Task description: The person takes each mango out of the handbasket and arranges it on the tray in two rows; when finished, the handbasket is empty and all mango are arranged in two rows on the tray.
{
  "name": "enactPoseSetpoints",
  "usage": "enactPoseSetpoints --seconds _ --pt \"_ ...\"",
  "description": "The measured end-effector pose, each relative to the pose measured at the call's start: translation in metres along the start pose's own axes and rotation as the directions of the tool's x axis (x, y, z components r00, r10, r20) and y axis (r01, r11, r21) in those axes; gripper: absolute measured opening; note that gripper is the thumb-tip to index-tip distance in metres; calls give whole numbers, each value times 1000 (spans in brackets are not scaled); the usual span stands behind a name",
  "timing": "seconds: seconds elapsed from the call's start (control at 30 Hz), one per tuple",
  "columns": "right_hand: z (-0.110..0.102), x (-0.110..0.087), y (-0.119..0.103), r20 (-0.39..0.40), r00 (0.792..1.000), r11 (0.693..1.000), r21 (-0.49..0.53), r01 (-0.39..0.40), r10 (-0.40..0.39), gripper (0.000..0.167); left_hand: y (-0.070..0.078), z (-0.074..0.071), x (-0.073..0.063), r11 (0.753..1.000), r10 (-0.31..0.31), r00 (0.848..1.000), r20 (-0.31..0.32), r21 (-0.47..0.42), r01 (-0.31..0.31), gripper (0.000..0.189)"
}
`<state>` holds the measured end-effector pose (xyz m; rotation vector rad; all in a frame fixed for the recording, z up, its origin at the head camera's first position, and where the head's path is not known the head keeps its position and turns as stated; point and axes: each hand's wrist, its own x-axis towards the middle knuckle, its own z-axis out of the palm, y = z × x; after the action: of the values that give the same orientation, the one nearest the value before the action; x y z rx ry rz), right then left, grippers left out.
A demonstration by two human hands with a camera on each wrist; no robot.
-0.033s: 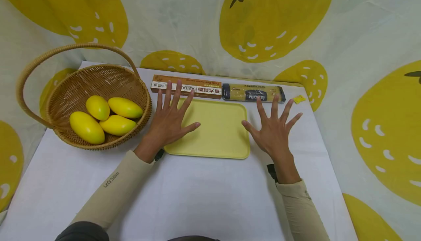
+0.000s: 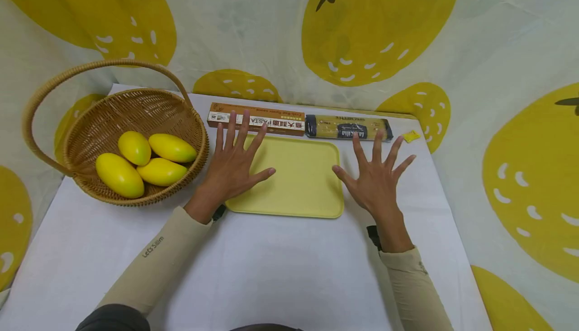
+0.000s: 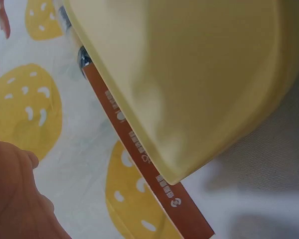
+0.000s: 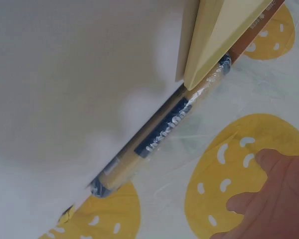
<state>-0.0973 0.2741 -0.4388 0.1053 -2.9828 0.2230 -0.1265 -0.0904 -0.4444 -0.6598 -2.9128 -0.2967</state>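
Observation:
Fingers spread wide, my left hand hovers over the left end of a pale yellow tray and holds nothing. My right hand is likewise spread, its thumb tip at the tray's right rim, palm empty. Behind the tray lies a brown pasta box, partly covered by the left fingertips in the head view. A spaghetti packet continues that row to the right, just beyond the right fingertips. In the left wrist view the tray overlaps the box; the right wrist view shows the spaghetti packet at the tray's corner.
At the left stands a wicker basket with a tall arched handle, holding several yellow mangoes. A small yellow wrapped packet lies at the far right corner of the white table. A fruit-print cloth hangs behind.

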Motion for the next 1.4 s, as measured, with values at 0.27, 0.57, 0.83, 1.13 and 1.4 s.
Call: enactPoseSetpoints --seconds 0.27,0.57,0.83,1.13,1.4 --pt "2 1 -7 9 1000 999 33 10 -10 95 1 -1 -3 1000 -3 1000 -2 -30 3 105" --pt "2 7 -29 -113 990 974 198 110 -89 95 13 -14 -18 983 5 982 -190 -180 -39 100" --pt "-9 14 -63 -254 939 876 365 316 -233 95 24 -45 -49 906 -159 859 -486 -417 -68 83" --pt "-25 16 -108 -342 868 753 443 487 -360 93 14 -65 -96 855 -389 629 -672 -518 -24 83" --pt "-30 18 -143 -387 821 666 483 568 -420 95 -2 -82 -129 811 -554 410 -724 -580 71 84"
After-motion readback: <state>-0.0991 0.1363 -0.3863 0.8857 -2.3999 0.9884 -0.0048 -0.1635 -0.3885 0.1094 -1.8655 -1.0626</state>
